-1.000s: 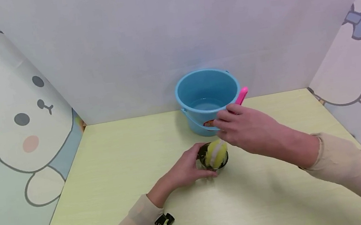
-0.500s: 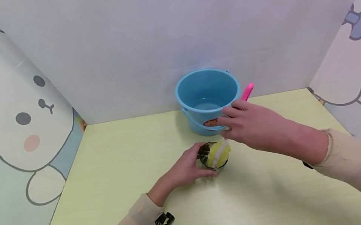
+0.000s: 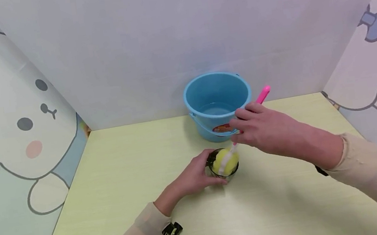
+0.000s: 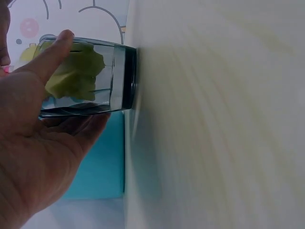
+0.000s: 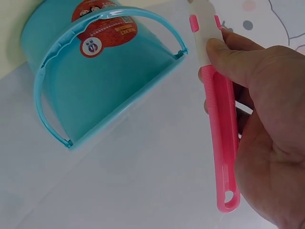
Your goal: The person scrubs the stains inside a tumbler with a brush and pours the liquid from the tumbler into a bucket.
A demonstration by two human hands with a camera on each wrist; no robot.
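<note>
On the table, my left hand (image 3: 193, 177) grips a clear drinking glass (image 4: 118, 78), thumb on one side and fingers on the other. The glass stands upright with its base on the tabletop. Inside it sits the yellow sponge head (image 3: 229, 161) of a bottle brush, partly above the rim in the head view. My right hand (image 3: 265, 129) holds that brush by its pink and white handle (image 5: 220, 138), which slants up to the right. The thumb presses the white part near the neck. Through the glass wall, the left wrist view shows the sponge reaching partway down.
A light blue bucket (image 3: 204, 127) with some water in it stands just behind the glass, its handle hanging at the front. The pale yellow table (image 3: 126, 161) meets a plain back wall (image 3: 113, 64). Cartoon-printed panels (image 3: 3, 126) flank it on both sides.
My right hand has shifted to the right, and the pink handle now leans further right. The sponge moved slightly within the glass. My left hand and the glass stay in place.
</note>
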